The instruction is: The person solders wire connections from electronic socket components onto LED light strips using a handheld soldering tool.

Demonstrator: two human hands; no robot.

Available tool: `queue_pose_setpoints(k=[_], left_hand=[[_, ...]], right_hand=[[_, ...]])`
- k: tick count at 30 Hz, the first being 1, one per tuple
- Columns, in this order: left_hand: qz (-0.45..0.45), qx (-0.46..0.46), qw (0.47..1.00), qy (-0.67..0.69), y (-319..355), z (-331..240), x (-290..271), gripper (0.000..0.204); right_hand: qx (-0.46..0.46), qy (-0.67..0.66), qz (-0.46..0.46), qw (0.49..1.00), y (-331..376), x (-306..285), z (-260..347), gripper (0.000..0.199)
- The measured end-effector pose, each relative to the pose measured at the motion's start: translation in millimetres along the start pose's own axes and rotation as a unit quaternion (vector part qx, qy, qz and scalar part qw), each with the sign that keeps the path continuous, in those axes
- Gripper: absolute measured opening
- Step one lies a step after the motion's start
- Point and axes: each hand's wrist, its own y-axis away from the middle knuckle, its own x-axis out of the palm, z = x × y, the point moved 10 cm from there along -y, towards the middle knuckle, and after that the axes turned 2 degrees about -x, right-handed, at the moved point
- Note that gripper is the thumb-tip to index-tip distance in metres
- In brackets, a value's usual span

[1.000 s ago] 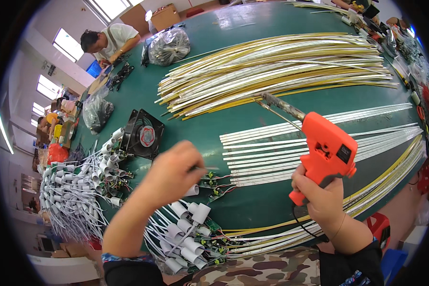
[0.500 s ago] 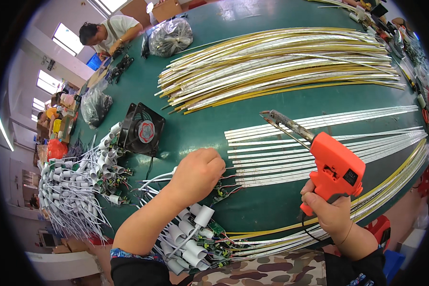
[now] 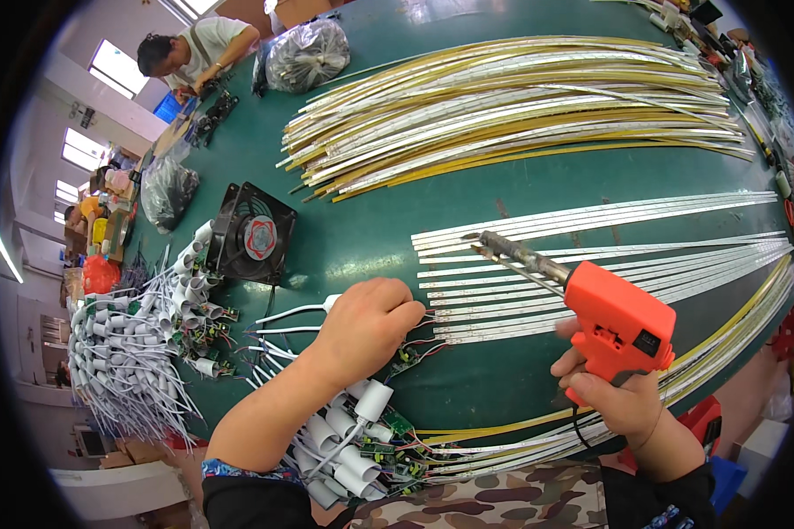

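My right hand [image 3: 622, 401] grips the handle of a red soldering gun [image 3: 617, 317]. Its long metal tip reaches left over the ends of flat white LED strips [image 3: 503, 322] lying side by side. My left hand [image 3: 370, 322] is closed beside the left ends of those strips; its fingertips hide what they hold. Thin red and white wires [image 3: 423, 323] run between the fingers and a strip end. A white cable [image 3: 291, 310] with a white cap comes out behind this hand. Beneath my left wrist lie white tubular caps [image 3: 357, 463] with green circuit boards [image 3: 400, 421].
A black fan [image 3: 251, 234] stands left of my hand, with a heap of white-capped cables [image 3: 119, 353] beyond it. More strips [image 3: 503, 115] are piled at the back, and others [image 3: 723, 331] curve along the near right. Bagged parts [image 3: 307, 57] and a seated person [image 3: 207, 53] are farther left.
The soldering gun has shifted slightly down and left, its tip now lower over the strip ends. My right fingers have loosened a little around the handle. My left hand stays nearly in place.
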Motion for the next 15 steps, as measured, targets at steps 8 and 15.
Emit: queue_pose_setpoints(k=[8,15], left_hand=[[-0.042,0.053,0.998,-0.009,2.2,-10.3,-8.5,0.023],[-0.014,0.052,0.998,0.017,-0.6,-7.9,-6.2,0.022]], right_hand=[[-0.023,0.001,0.011,1.0,3.4,1.1,3.8,0.058],[-0.099,0.178,0.106,0.973,6.2,17.2,-0.9,0.051]])
